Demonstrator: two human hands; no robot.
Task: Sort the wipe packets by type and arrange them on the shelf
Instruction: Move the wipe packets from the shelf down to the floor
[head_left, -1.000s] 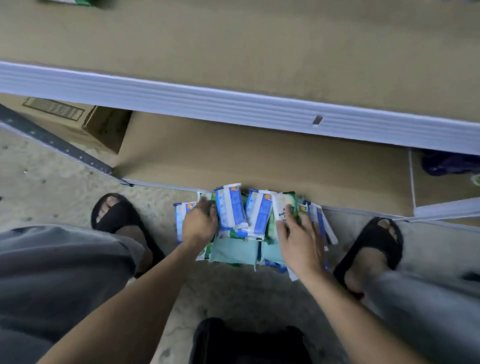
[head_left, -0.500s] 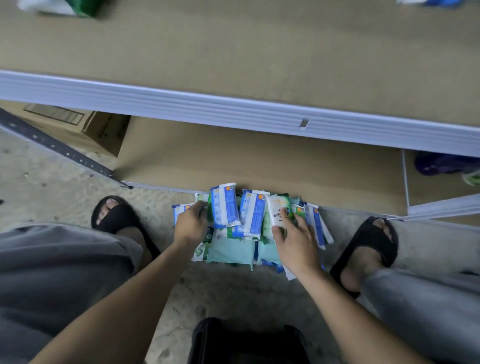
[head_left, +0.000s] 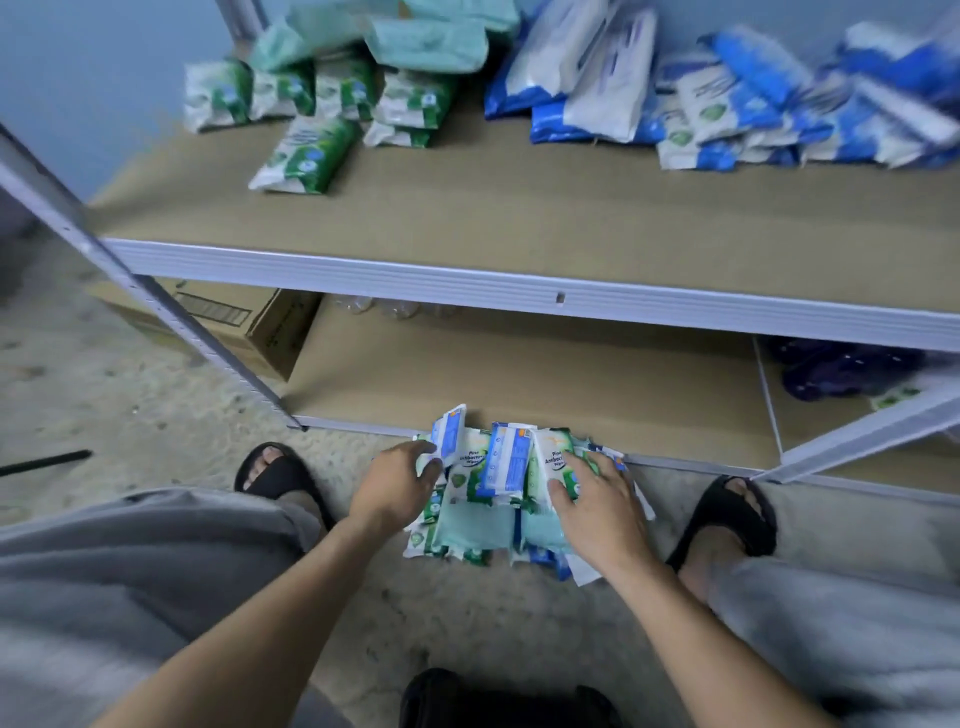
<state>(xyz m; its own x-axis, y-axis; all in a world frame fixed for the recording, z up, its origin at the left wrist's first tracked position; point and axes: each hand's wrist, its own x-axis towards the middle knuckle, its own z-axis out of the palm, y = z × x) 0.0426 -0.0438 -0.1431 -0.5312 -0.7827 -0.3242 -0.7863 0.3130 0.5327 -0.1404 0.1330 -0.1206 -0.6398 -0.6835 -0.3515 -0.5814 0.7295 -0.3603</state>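
Wipe packets (head_left: 498, 483), a mixed blue and green bundle, sit on the floor (head_left: 130, 415) at the near edge of the lower shelf (head_left: 519, 374), between two black sandals (head_left: 280, 473). The left hand (head_left: 395, 483) grips its left side, fingers curled; the right hand (head_left: 597, 499) presses its right side, fingers spread. On the upper shelf (head_left: 519, 208), green packets (head_left: 311, 98) lie far left, blue packets (head_left: 727, 104) far right.
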